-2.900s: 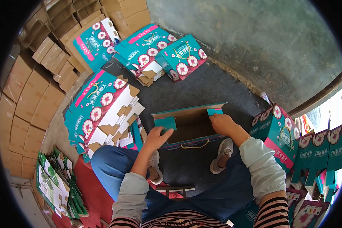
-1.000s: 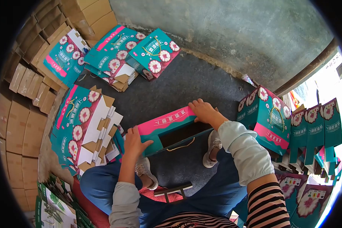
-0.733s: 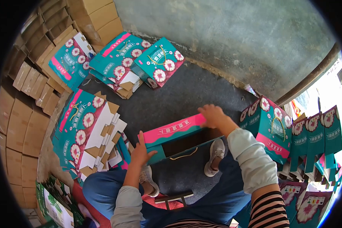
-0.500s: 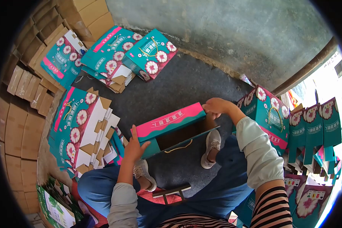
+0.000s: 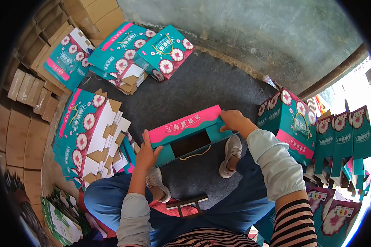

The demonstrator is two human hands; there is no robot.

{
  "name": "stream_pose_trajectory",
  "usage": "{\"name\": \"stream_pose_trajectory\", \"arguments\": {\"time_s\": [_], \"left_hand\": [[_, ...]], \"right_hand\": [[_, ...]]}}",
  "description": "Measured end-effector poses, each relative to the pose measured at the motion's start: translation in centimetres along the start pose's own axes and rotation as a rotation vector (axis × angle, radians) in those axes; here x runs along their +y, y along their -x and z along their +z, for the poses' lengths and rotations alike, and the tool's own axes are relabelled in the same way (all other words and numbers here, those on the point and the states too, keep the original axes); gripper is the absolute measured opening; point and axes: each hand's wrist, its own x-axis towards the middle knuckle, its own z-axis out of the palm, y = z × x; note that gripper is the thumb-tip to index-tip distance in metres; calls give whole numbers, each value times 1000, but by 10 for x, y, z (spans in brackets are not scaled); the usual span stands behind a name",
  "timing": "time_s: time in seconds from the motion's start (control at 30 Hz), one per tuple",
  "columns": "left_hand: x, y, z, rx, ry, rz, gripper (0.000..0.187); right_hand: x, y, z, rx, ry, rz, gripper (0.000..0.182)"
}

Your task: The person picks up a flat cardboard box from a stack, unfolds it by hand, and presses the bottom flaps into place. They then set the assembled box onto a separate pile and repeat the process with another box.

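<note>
A teal and pink cardboard gift box (image 5: 181, 125) sits between my knees, its long opening facing me. Both short end flaps are folded in, and the dark inside shows between them. A gold cord handle (image 5: 195, 152) hangs from the near side. My left hand (image 5: 147, 153) grips the box's left end, fingers along the outside and thumb by the left flap. At the other end, my right hand (image 5: 234, 121) clasps the corner, with its thumb on the right flap; some of its fingers are hidden behind the box.
Flattened printed boxes (image 5: 80, 136) are stacked at my left, with more piles near the wall (image 5: 243, 37). An assembled box (image 5: 290, 123) stands at my right, beside a row of others (image 5: 334, 140). Brown cartons (image 5: 22, 136) line the left side.
The right end flap has folded inward, narrowing the opening. My right hand has come down onto that corner, while my left hand keeps its hold.
</note>
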Motion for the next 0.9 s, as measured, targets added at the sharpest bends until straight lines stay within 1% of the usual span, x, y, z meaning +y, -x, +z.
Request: {"name": "stream_pose_trajectory", "arguments": {"time_s": [0.1,0.13,0.2,0.23,0.3,0.33,0.43,0.57,0.67,0.73,0.83,0.9], "left_hand": [[7,1,-6,-22,67,-24,88],[10,3,-9,-35,97,-45,86],[2,0,-1,54,169,-5,85],[-2,0,2,99,202,15,86],[-7,-1,7,140,323,-152,84],[-8,-2,9,160,386,-232,85],[-28,-11,12,-153,531,-345,88],[-45,-13,30,-186,652,-385,93],[-35,-9,23,-211,685,-417,99],[-7,3,1,-261,755,-520,103],[-22,-3,14,-277,787,-472,106],[-27,-4,18,-278,790,-479,105]], "right_hand": [[-4,5,-6,-10,-63,136,77],[-3,3,-2,-14,-86,152,76],[6,-3,8,-17,-132,178,76],[10,-5,12,-69,-247,175,74],[17,-10,17,-173,-478,167,71],[18,-13,20,-159,-470,151,70],[21,-13,27,-117,-457,130,67],[20,-16,33,-62,-433,123,65],[20,-18,33,-52,-427,111,65],[20,-16,34,-61,-441,106,64],[21,-15,33,-63,-453,100,64],[21,-16,32,-71,-454,99,64]]}}
